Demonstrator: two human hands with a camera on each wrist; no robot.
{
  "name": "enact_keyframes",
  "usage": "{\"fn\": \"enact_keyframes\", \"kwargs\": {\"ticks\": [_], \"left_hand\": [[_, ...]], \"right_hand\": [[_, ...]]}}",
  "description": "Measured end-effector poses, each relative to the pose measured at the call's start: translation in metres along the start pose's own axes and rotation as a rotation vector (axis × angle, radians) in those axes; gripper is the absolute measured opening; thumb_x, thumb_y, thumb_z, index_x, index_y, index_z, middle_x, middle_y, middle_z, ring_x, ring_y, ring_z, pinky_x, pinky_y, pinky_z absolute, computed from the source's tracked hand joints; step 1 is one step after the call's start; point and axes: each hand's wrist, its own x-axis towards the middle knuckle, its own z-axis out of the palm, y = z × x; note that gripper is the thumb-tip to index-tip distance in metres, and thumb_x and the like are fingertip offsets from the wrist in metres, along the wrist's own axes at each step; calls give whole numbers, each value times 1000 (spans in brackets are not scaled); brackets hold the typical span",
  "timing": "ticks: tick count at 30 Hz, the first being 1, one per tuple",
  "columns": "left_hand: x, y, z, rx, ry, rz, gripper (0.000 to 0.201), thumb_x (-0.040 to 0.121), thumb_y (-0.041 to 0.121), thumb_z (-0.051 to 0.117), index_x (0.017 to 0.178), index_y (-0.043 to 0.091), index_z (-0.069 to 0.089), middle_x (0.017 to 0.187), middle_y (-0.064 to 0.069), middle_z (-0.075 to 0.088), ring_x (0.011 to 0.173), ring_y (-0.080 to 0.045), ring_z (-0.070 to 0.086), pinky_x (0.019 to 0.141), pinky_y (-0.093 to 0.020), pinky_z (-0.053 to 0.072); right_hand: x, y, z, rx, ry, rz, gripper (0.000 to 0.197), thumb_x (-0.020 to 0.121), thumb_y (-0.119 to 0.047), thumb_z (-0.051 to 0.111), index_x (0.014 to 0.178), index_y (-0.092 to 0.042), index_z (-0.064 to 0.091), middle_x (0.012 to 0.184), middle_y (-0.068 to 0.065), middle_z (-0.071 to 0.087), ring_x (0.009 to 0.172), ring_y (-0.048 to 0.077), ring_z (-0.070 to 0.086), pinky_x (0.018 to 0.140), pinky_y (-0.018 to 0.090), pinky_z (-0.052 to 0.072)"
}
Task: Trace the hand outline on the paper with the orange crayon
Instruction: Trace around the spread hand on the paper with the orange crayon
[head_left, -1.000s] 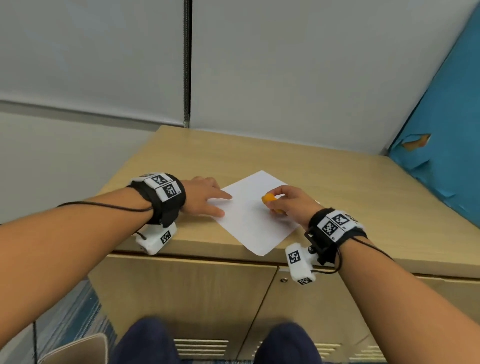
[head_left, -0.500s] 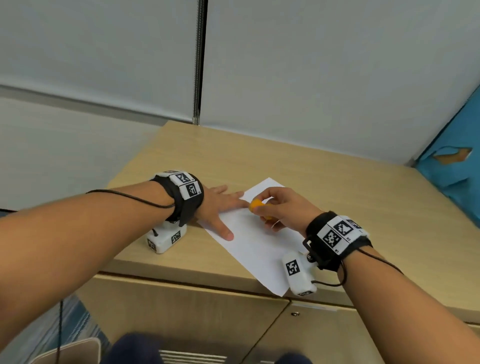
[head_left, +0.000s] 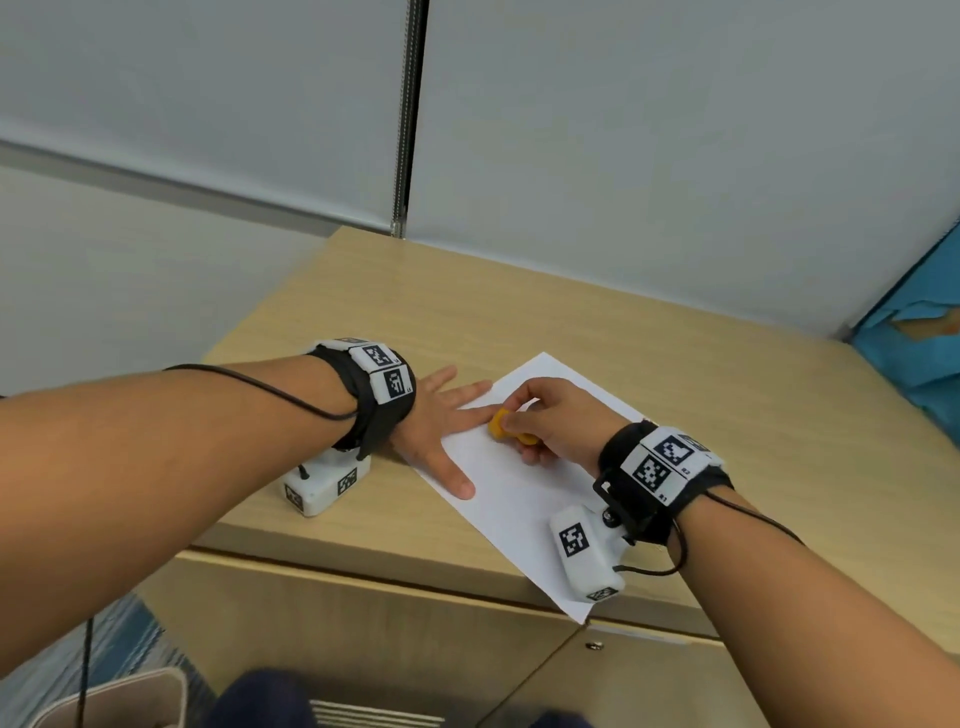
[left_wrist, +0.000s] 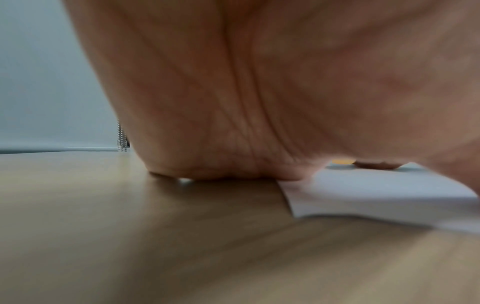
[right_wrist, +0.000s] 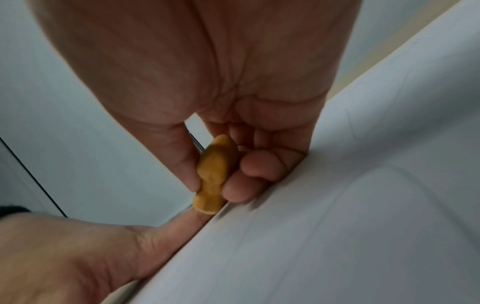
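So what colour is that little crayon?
Orange, a dull yellowish shade. The crayon shows best in the right wrist view.

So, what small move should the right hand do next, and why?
Probably draw the crayon along the side of the left hand's finger. The left hand lies flat, fingers spread on the paper, the right hand pinches the crayon with its tip at that finger, and no orange line shows on the paper yet.

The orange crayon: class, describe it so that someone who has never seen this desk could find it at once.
Start at the wooden desk and find the white sheet of paper near its front edge. The right hand pinches the orange crayon, its end beside a finger of the left hand, which lies flat. It is short, stubby and the only orange thing there.
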Motion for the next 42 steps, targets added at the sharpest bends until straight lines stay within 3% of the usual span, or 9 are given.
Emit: {"fn": "enact_keyframes", "kwargs": {"ticks": [6,11,18,24,30,33,36,39,42], "left_hand": [[-2,1,-1,-28,-22,-13,113,73,82,56,145,53,-26,155,19,-36,144,-27,-34,112,-63,-10],[-5,3,-4,-38,-32,-30,113,73,82,57,147,51,-23,155,18,-36,144,-27,-34,112,-62,-11],[-8,5,-3,-44,-26,-35,112,73,81,57,145,52,-25,156,18,-35,145,-26,-33,112,-62,-11],[-8,4,-6,-28,-55,-48,111,72,83,55,144,54,-24,154,18,-38,143,-25,-35,112,-63,-11],[-9,8,-5,-24,-23,-44,113,74,81,57,146,51,-24,156,18,-35,145,-26,-32,113,-61,-10],[-9,7,-6,-32,-31,-44,110,74,80,58,148,52,-20,156,17,-36,144,-25,-34,113,-60,-11],[-7,6,-5,-34,-42,-46,110,73,81,58,149,51,-15,154,19,-38,143,-24,-36,113,-60,-12],[-8,5,-4,-46,-29,-35,111,74,79,58,148,52,-20,156,18,-36,144,-25,-34,113,-60,-12],[-8,5,-4,-49,-20,-28,113,74,80,58,147,52,-23,156,19,-35,144,-25,-34,112,-62,-12]], "right_hand": [[-1,-2,-1,-95,-22,-35,22,83,-29,79,90,-15,63,67,4,70,57,20,60,69,35,49],[-7,-1,-2,-106,-194,-81,29,75,-31,84,91,-12,69,64,1,68,64,19,60,72,34,48],[4,-3,-1,-115,35,-39,20,81,-28,80,84,-13,67,63,1,71,57,19,61,65,37,52],[-12,-11,4,-303,-149,-131,29,78,-34,85,94,-16,69,59,-10,61,52,6,55,63,24,44],[1,-11,-3,-329,44,-76,25,83,-36,79,91,-17,64,67,-4,71,53,9,61,64,28,52],[-9,-14,5,-342,-99,-124,26,80,-34,80,90,-18,63,69,-3,70,57,12,60,70,35,53],[-22,-19,9,-369,-264,-141,31,81,-34,81,98,-15,64,67,-3,70,54,9,61,66,30,51],[-10,-23,-4,-558,-146,-118,28,83,-42,77,96,-20,64,75,-2,73,62,9,64,71,31,54],[-3,-25,-13,-683,19,-102,25,87,-44,67,91,-21,59,85,-1,72,82,21,70,81,38,57]]}}
